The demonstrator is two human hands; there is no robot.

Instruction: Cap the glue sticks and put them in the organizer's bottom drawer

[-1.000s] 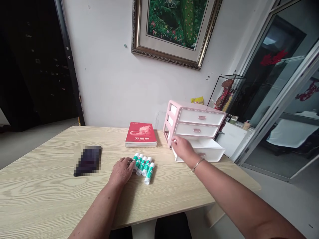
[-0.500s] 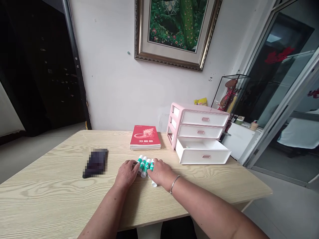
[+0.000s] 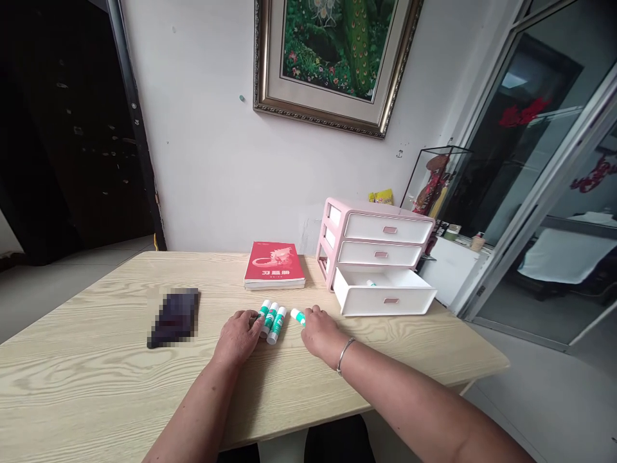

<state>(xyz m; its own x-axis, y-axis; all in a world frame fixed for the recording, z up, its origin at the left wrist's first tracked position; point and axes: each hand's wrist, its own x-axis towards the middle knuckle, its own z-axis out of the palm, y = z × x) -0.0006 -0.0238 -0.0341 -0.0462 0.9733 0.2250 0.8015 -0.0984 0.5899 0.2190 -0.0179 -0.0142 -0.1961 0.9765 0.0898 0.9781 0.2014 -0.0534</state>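
Three green-and-white glue sticks point(image 3: 272, 321) lie side by side on the table. My left hand point(image 3: 238, 337) is at their left side, its fingers curled and its thumb against the leftmost stick. A little to the right, my right hand point(image 3: 324, 333) is closed around another glue stick point(image 3: 297, 316); its white end sticks out to the left and the rest is hidden by the hand. Beyond my right hand, the bottom drawer point(image 3: 388, 302) of a pink and white drawer unit point(image 3: 332, 241) is pulled out. Inside it, part of a glue stick point(image 3: 371, 283) shows.
A red book point(image 3: 274, 262) lies behind the glue sticks near the wall. On the left of the wooden table point(image 3: 96, 379) is a dark, pixelated item point(image 3: 176, 318). A yellow packet point(image 3: 382, 196) shows behind the drawer unit, and a framed picture point(image 3: 332, 114) hangs above.
My right hand has moved right with one glue stick, parting it from the row. My left hand has stayed by the others. The view has shifted slightly, and a stick now shows in the drawer.
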